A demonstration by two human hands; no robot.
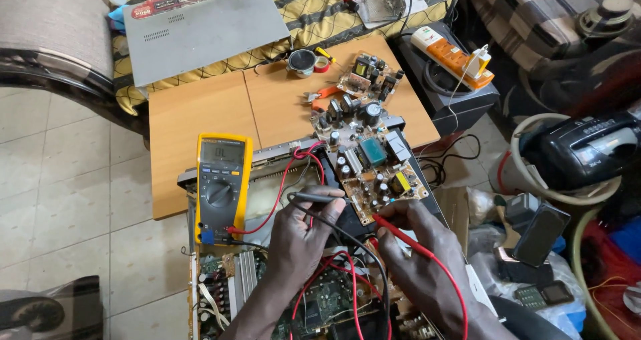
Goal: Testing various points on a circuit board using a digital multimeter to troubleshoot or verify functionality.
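Tiled floor, low wooden table (200,113) and a striped cushion behind, with a grey metal cover (200,30) lying on it. Item: circuit board (367,160), tan, crowded with capacitors, coils and a transformer, propped tilted on the edge of an open chassis (267,280) at the table's near end. Likely light and stiff but fragile: it probably wants holding by its bare edges, never by the components or solder points, which could bend or crack. Left hand (300,236): fingers closed on a black probe (317,197), tip toward the board's near-left edge. Right hand (417,236): fingers pinched on a red probe (394,230), tip at the board's near edge; whether either tip touches metal is too small to tell. Probes: slim, rigid, smooth plastic, best gripped on the barrel behind the tip. Leads (287,180): red and black, soft, looping, apt to snag on parts. Yellow multimeter (222,186) stands just left of the board, leaning on the chassis, display lit. Also present: second board (369,76) farther back, orange power strip (454,58) on a black box, phones (541,233) at right.
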